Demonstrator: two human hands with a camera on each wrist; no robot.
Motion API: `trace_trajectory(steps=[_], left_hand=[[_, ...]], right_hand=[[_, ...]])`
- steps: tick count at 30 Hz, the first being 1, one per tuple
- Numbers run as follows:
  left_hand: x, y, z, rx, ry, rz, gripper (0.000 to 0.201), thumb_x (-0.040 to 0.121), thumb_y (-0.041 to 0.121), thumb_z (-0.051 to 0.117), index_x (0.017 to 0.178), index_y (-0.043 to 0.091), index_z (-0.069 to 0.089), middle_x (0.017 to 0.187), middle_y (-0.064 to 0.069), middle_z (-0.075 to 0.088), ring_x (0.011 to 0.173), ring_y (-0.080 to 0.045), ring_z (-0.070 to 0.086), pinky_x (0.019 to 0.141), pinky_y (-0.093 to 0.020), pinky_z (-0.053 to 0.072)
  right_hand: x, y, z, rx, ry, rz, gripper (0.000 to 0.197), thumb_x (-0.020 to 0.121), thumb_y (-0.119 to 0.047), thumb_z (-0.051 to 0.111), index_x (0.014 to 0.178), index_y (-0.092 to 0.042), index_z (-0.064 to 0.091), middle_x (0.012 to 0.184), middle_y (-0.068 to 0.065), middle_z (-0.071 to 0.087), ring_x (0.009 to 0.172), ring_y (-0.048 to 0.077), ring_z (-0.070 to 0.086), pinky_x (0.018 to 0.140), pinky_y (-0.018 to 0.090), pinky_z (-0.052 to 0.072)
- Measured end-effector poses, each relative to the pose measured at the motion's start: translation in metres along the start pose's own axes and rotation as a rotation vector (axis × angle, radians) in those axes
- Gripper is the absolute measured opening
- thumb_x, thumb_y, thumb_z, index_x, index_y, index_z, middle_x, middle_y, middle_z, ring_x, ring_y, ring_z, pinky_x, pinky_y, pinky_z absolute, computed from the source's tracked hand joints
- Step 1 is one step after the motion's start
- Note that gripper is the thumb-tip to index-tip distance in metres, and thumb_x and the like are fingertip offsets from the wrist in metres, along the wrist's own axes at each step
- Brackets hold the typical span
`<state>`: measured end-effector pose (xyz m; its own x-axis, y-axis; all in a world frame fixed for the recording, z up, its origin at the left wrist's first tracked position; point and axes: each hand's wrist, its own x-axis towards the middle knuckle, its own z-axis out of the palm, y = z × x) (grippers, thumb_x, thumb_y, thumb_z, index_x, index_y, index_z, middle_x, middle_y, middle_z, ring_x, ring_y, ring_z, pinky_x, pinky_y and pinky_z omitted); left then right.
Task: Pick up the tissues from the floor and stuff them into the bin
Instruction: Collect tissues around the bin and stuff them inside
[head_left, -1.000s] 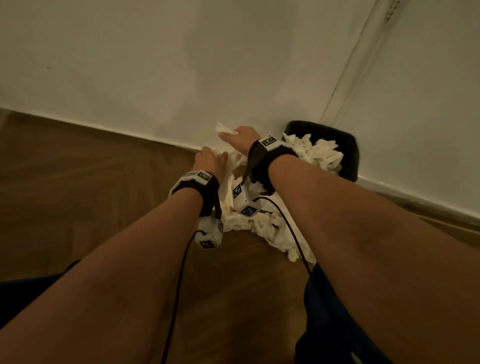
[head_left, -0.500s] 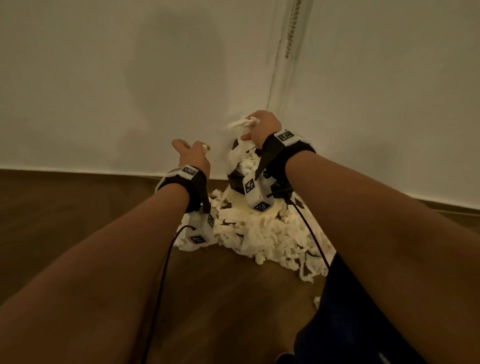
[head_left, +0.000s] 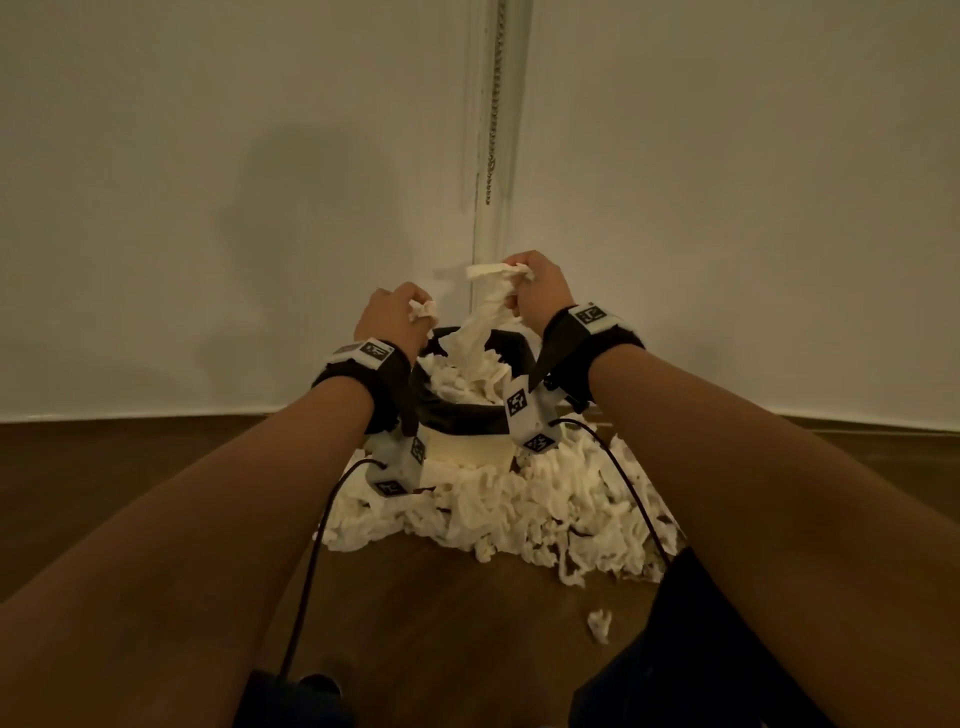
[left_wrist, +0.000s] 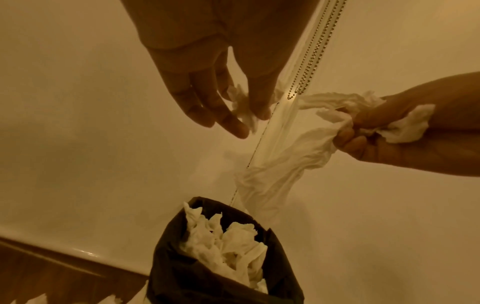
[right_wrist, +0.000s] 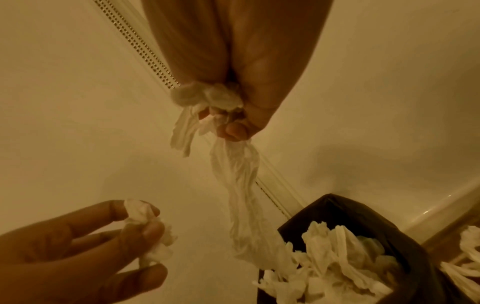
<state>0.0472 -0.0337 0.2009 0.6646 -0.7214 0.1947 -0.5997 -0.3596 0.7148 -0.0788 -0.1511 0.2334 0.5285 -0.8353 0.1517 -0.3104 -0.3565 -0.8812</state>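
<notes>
Now both hands have risen above the bin (head_left: 470, 415), which sat mostly hidden behind the wrists half a second ago. The right hand (head_left: 537, 291) grips a long tissue (head_left: 480, 332) whose tail trails down into the bin's heaped tissues. The left hand (head_left: 392, 317), at 9 o'clock of it, pinches a small wad (head_left: 422, 309). More tissues (head_left: 519, 509) lie piled on the floor (head_left: 156, 493) round the bin's base.
</notes>
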Motion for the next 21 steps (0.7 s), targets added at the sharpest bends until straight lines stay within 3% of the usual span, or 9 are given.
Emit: trace_trajectory(steps=[4,8,10,13,17,21], left_hand=[[0.009,0.007,0.015,0.017,-0.005,0.0,0.013,0.086,0.023,0.062,0.096,0.016,0.06,0.109,-0.014,0.056,0.083,-0.028,0.062,0.072,-0.032,0.049],[0.017,-0.005,0.041,0.101,-0.027,-0.019,0.011,0.084,0.033,0.063,0.09,0.025,0.057,0.104,-0.007,0.06,0.087,-0.025,0.059,0.067,-0.028,0.04],[0.022,-0.019,0.052,0.162,-0.055,-0.046,0.016,0.085,0.037,0.061,0.095,0.024,0.059,0.104,-0.005,0.063,0.089,-0.025,0.06,0.068,-0.029,0.041],[0.033,-0.043,0.067,0.233,-0.11,-0.127,0.021,0.087,0.04,0.057,0.1,0.024,0.059,0.105,-0.004,0.065,0.091,-0.024,0.061,0.074,-0.033,0.048],[0.049,-0.063,0.092,0.298,-0.167,-0.159,0.021,0.087,0.04,0.057,0.1,0.024,0.06,0.107,-0.005,0.065,0.095,-0.025,0.061,0.083,-0.038,0.051],[0.061,-0.072,0.119,0.312,-0.228,-0.132,0.021,0.088,0.034,0.058,0.102,0.018,0.06,0.108,-0.009,0.064,0.097,-0.027,0.06,0.084,-0.038,0.05]], right_hand=[[0.009,0.009,-0.005,-0.009,0.048,0.007,0.028,0.094,0.0,0.035,0.114,-0.001,0.055,0.096,0.013,0.052,0.087,0.022,0.049,0.081,0.04,0.046],[0.019,0.034,-0.001,-0.136,0.045,0.021,0.026,0.094,-0.002,0.039,0.113,-0.004,0.056,0.11,0.016,0.059,0.094,0.025,0.054,0.079,0.031,0.044],[0.023,0.05,0.003,-0.152,0.044,0.039,0.026,0.095,-0.003,0.039,0.114,-0.004,0.056,0.112,0.017,0.06,0.094,0.026,0.054,0.079,0.031,0.043],[0.037,0.072,0.013,-0.124,0.04,0.104,0.025,0.097,-0.007,0.038,0.115,-0.004,0.055,0.112,0.019,0.06,0.088,0.024,0.053,0.08,0.034,0.046],[0.053,0.093,0.034,-0.041,0.036,0.214,0.026,0.097,-0.008,0.036,0.117,-0.004,0.053,0.116,0.022,0.058,0.092,0.029,0.056,0.089,0.045,0.049],[0.061,0.117,0.061,-0.052,0.045,0.33,0.028,0.099,-0.019,0.038,0.122,-0.006,0.048,0.121,0.018,0.055,0.105,0.033,0.055,0.08,0.032,0.043]])
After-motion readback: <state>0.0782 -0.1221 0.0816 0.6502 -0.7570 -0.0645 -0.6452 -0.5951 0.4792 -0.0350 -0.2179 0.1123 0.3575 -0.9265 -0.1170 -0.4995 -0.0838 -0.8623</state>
